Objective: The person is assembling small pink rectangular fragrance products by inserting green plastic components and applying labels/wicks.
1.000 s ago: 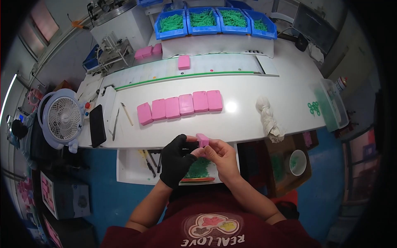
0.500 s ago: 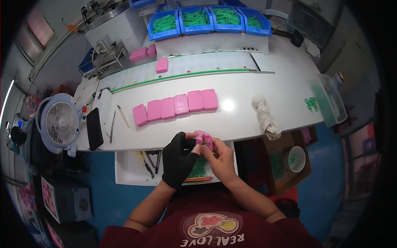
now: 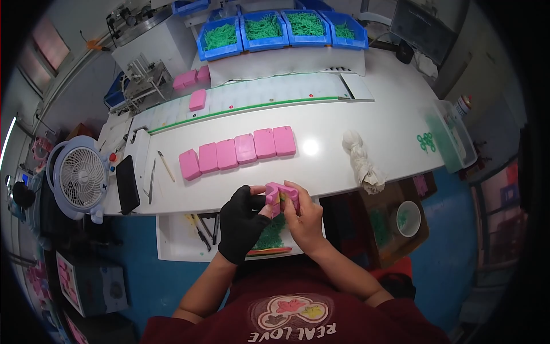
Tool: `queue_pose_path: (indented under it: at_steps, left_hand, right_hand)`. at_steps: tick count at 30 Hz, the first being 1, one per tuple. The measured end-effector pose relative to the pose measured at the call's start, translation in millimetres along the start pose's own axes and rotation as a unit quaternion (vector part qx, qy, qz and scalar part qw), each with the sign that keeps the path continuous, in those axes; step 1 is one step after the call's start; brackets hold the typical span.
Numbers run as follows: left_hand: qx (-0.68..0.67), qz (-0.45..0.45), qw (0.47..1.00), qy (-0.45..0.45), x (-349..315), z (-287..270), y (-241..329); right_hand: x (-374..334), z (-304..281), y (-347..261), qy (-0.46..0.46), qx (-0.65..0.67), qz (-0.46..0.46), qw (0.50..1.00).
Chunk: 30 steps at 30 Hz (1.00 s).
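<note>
A pink rubbery mould point(image 3: 271, 195) is held between my two hands just off the table's near edge, over an open drawer. It is bent apart, and a small yellowish-green bit shows in its gap. My left hand point(image 3: 242, 223), in a black glove with bare fingertips, grips the mould's left side, thumb at the front. Bare, my right hand point(image 3: 307, 222) pinches the right side between thumb and fingers. Beyond my hands, several pink blocks point(image 3: 245, 149) lie in a slanting row on the white table point(image 3: 321, 172).
Behind the row runs a green-edged conveyor point(image 3: 252, 100) carrying one pink block point(image 3: 197, 100). Blue bins point(image 3: 264, 46) of green pieces stand at the back. A fan point(image 3: 80, 175), phone point(image 3: 127, 184) and tweezers point(image 3: 152, 180) are left; a twisted cloth point(image 3: 362, 163) lies right. The drawer point(image 3: 172, 243) holds pens and green bits.
My hands have spread the mould wider, and my right fingers have shifted to its upper right edge. The pink block on the conveyor has moved left. The view has shifted slightly.
</note>
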<state>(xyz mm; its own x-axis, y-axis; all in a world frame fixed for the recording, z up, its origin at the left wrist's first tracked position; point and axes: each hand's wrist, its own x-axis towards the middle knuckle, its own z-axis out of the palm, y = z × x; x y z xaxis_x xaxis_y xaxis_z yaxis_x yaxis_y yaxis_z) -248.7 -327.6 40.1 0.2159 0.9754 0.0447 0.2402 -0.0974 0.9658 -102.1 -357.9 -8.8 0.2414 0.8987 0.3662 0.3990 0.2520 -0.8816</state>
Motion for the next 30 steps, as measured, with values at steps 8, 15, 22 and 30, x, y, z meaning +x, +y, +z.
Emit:
queue_pose_path:
  at_steps: [8, 15, 22, 30]
  left_hand:
    - [0.042, 0.168, 0.979, -0.109, 18.0, -27.8, -15.1]
    - [0.15, 0.197, 0.959, -0.137, 11.8, -30.4, -33.2]
    - [0.166, 0.182, 0.964, -0.103, 13.0, -42.2, -33.9]
    - [0.163, 0.188, 0.961, -0.12, 14.3, -44.2, -37.3]
  right_hand:
    - [9.7, 3.4, 1.0, -0.063, 0.392, 0.22, 0.891]
    - [5.2, 10.5, -7.2, -0.179, 0.451, 0.286, 0.826]
    - [17.9, -8.7, 3.0, -0.254, 0.286, 0.317, 0.868]
    - [20.4, -9.2, 1.1, -0.264, 0.261, 0.286, 0.884]
